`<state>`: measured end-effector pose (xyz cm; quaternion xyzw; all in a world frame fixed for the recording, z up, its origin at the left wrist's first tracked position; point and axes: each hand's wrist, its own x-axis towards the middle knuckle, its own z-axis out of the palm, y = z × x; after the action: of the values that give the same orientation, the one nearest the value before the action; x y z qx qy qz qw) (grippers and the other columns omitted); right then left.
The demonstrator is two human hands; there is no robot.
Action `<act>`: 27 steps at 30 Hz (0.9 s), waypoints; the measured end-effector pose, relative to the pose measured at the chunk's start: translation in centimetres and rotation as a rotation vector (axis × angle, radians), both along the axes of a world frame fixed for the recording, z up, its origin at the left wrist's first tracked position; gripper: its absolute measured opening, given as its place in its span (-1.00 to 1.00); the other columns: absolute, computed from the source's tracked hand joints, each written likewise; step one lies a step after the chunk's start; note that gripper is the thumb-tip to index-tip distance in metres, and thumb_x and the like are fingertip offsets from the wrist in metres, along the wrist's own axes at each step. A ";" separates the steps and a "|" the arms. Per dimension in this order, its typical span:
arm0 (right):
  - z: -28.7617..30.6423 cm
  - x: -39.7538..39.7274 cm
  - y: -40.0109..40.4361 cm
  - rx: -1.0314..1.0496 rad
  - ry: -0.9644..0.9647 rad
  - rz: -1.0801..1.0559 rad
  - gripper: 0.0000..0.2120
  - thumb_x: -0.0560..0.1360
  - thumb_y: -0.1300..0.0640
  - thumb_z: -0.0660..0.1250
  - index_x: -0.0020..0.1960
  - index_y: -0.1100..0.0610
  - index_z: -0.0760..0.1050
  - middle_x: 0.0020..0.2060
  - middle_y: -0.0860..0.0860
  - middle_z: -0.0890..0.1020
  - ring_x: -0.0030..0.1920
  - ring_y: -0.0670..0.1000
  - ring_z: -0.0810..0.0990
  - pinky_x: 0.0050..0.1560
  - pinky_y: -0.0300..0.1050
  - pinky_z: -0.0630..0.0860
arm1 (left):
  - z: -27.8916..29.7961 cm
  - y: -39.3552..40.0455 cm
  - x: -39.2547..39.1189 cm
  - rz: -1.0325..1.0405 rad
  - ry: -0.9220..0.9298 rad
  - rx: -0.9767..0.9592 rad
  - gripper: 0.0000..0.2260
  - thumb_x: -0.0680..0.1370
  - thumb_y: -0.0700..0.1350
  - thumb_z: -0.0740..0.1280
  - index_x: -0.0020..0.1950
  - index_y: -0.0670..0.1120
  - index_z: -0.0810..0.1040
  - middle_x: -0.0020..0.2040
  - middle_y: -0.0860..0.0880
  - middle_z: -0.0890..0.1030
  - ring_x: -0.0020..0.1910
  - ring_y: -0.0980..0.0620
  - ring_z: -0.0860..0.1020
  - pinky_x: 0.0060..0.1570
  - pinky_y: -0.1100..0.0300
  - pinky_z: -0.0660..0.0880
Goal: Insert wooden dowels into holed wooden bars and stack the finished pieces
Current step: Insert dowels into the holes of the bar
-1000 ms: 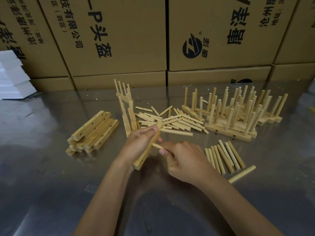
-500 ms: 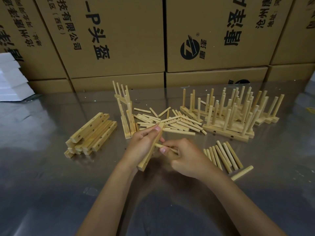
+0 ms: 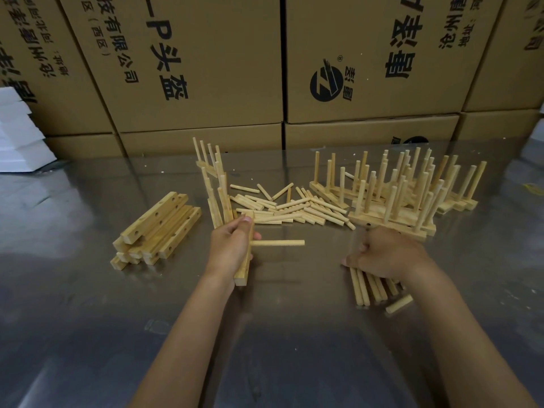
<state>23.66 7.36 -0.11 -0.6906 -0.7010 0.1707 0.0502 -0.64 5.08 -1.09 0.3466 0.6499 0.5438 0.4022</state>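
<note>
Gripping bar (image 3: 245, 262), dowel (image 3: 278, 243) now seated; right hand (image 3: 382, 254) moved, curled over dowel row (image 3: 369, 285).

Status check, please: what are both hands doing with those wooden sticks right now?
Left hand grips pale holed wooden bar, one round dowel sticking out sideways. Right hand on row of loose dowels, grasp unclear. Nothing in the way.

A shiny metal worktop (image 3: 73, 319) fills the near and middle scene, with blurred reflections on its surface. Along its far edge stands a wall of stacked brown cardboard boxes (image 3: 206, 63), printed with black Chinese characters and a round black logo (image 3: 326, 83). At the far left edge sits a stack of white foam blocks (image 3: 17, 134).
</note>
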 end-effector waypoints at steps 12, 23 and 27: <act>-1.3 -4.3 -1.4 0.291 -0.075 0.125 -0.78 0.47 -0.11 0.28 -0.20 0.03 0.52 -0.25 -0.05 0.58 -0.18 0.03 0.52 -0.23 -0.06 0.33 | -0.4 0.3 -0.1 0.013 -0.048 0.008 -0.72 0.65 0.01 0.28 0.30 -0.05 0.61 -0.23 0.04 0.68 -0.18 0.04 0.52 -0.33 0.20 0.42; 0.0 -8.1 -4.0 -0.195 1.096 0.265 -0.86 0.62 0.12 0.25 -0.04 0.17 0.50 -0.39 0.08 0.64 -0.42 0.00 0.60 -0.36 -0.22 0.53 | -0.1 0.1 -0.6 -0.012 -0.354 0.008 -0.81 0.65 -0.10 0.23 0.04 -0.16 0.59 -0.37 -0.01 0.59 -0.52 0.08 0.41 -0.60 0.31 0.36; -1.1 -9.5 -5.0 -0.010 0.923 0.441 -0.91 0.59 0.09 0.34 -0.03 0.10 0.55 -0.33 -0.07 0.50 -0.40 -0.16 0.44 -0.38 -0.26 0.43 | -0.2 0.2 -0.3 -0.015 -0.344 0.045 -0.81 0.65 -0.08 0.24 0.05 -0.14 0.61 -0.31 0.01 0.66 -0.46 0.10 0.49 -0.43 0.23 0.45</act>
<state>14.13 2.36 -1.19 -0.3791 -0.7340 0.4679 0.3140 -0.94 5.23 -1.24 0.2620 0.5566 0.6065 0.5037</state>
